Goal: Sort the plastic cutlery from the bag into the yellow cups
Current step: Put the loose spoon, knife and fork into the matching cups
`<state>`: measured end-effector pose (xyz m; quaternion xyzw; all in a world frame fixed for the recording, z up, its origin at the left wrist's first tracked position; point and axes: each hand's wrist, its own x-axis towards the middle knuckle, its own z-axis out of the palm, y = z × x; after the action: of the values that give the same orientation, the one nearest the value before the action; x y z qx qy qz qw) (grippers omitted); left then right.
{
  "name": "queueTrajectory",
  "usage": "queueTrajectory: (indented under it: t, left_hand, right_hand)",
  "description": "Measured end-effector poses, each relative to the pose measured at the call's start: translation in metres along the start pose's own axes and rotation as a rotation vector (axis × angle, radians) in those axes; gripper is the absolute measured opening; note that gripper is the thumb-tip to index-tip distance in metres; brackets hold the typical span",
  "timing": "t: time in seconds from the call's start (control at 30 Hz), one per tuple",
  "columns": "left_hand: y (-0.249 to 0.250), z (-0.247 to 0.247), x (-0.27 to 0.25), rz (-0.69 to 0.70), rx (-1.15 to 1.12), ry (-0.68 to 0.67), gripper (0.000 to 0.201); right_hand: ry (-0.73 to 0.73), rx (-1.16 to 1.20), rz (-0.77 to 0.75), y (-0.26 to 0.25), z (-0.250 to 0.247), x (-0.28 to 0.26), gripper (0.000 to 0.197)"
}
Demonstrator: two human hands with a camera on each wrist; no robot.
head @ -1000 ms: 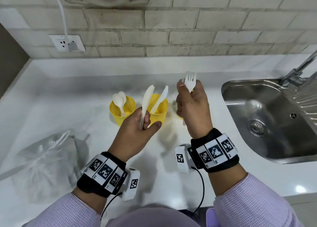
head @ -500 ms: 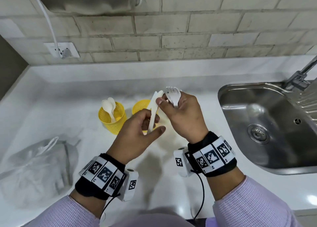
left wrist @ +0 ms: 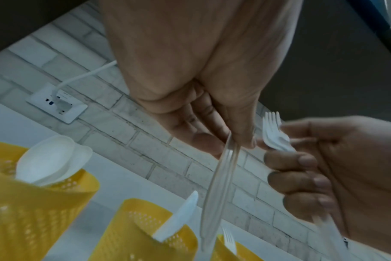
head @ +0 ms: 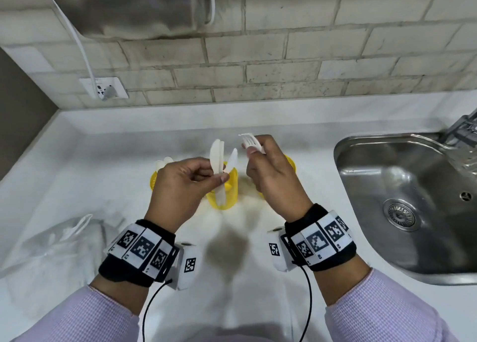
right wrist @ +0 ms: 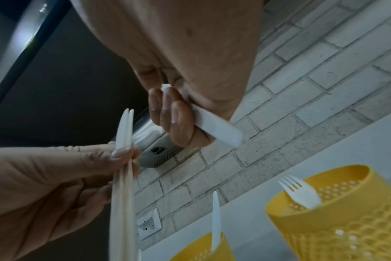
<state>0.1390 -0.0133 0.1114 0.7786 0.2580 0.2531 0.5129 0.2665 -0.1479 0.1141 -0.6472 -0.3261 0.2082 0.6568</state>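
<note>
Head view, left hand [head: 178, 187] pinching two white knives [head: 216, 161] above middle yellow cup [head: 227, 192]; right hand [head: 271, 176] clamped on forks [head: 249, 144]; bag [head: 51, 243] lying left on surface [head: 232, 277]

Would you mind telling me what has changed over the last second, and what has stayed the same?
The left hand now pinches two knives; a second ago it seemed to hold one. The right hand came in beside the left hand, then drew back a little, keeping its grip on the forks. Unchanged: a knife stands in the middle cup, the spoons in theirs, and the bag lies on the counter.
</note>
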Motion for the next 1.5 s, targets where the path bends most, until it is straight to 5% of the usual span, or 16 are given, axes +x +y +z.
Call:
queueTrajectory:
  t: [0.27,0.63,0.77,0.93,1.1,1.23,1.5]
  left_hand:
    - [0.008,-0.018,0.035,0.034,0.054,0.151,0.010]
    - [-0.033,-0.003,0.057,-0.071,0.267,0.039,0.010]
    - [-0.037,0.008,0.051,-0.102,0.271,-0.012,0.028]
    - [-0.035,0.017,0.037,0.020,0.386,0.086,0.056]
    - [-0.032,0.019,0.021,0.117,0.489,-0.041,0.036]
    - [-0.035,0.019,0.015,0.140,0.564,-0.109,0.029]
    - [-0.049,0.018,0.010,0.154,0.708,-0.171,0.018]
  right_hand:
    - [0.250,-0.036,0.013,0.001,-0.031,0.017,0.026]
    - [0.393,-0.249,-0.155,0.016,-0.069,0.050,0.011]
    - [0.386,-0.367,-0.120,0.039,-0.074,0.059,0.015]
    - [0.318,-0.496,-0.038,0.060,-0.077,0.059,0.010]
    - [0.244,-0.613,-0.027,0.072,-0.073,0.055,0.012]
    - [0.274,-0.637,-0.014,0.079,-0.074,0.045,0.037]
    - [0.197,-0.811,-0.049,0.096,-0.071,-0.002,0.029]
